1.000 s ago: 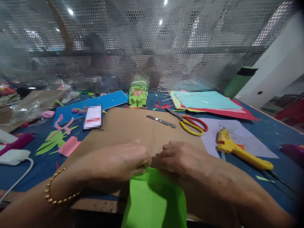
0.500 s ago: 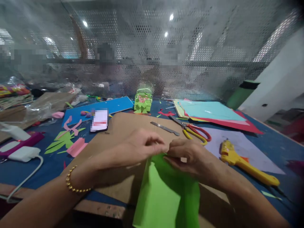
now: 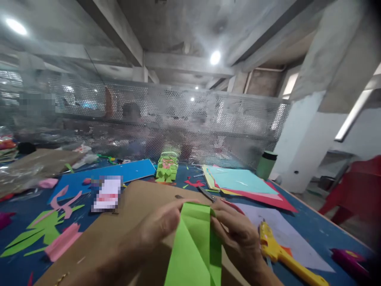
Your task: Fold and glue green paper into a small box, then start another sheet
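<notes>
Bright-green folded paper (image 3: pixel 187 256), at 6 o'clock, now bares its creased top, so that fold looks formed, the bare right hand (image 3: pixel 239 228) pinching its 2 o'clock edge, the bare left hand (image 3: pixel 159 227) at 10 o'clock, grip too hidden to tell.

Green paper (image 3: pixel 186 256) fills the gap between left grip (image 3: pixel 157 227) and right grip (image 3: pixel 239 228). Bare cardboard (image 3: pixel 143 203) ahead and left of the left grip; a hand could pass there, short of the blurred white thing (image 3: pixel 107 193). Right side tight: scissors (image 3: pixel 206 194) just ahead of the right grip, glue gun (image 3: pixel 271 243) just beside it. Farther back, small green box (image 3: pixel 167 169) and bottle (image 3: pixel 266 166) stand up; mesh screen (image 3: pixel 238 124) blocks the tabletop's (image 3: pixel 333 234) far side.
</notes>
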Demonstrator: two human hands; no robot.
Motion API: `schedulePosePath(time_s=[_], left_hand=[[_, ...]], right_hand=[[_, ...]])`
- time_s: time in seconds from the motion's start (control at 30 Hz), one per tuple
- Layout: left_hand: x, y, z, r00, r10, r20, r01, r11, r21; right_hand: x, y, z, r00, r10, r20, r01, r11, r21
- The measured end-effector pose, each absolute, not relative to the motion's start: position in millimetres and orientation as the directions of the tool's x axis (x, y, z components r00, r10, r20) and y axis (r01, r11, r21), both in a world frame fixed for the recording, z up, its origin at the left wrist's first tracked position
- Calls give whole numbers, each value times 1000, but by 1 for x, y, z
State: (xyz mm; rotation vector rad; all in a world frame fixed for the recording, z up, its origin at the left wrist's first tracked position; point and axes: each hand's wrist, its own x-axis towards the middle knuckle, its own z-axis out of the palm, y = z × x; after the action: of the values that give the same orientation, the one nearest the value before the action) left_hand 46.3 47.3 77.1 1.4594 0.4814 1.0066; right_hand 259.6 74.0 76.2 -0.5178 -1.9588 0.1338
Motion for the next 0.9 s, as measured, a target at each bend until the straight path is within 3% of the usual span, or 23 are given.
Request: schedulePosePath(time_s=[0.17, 0.33, 0.57, 0.77, 0.9], left_hand=[[50, 38, 75, 529, 786, 321, -234, -229, 945], [57, 34, 71, 472, 831, 296, -199, -227, 953], [62, 31, 69, 487, 845, 221, -211, -132, 968], [66, 30, 67, 555, 806, 206, -162, -138, 977], [62, 27, 73, 569, 795, 211, -55, -219, 974]], right_hand=[[255, 72, 72, -364, 342, 866, 318, 920, -230], [254, 69, 69, -380, 375, 845, 427, 882, -200], [257, 69, 60, -292, 538, 791, 505, 789, -350], [250, 60, 68, -392, 508, 767, 467, 828, -310], [246, 59, 72, -417, 551, 723, 439, 818, -371]])
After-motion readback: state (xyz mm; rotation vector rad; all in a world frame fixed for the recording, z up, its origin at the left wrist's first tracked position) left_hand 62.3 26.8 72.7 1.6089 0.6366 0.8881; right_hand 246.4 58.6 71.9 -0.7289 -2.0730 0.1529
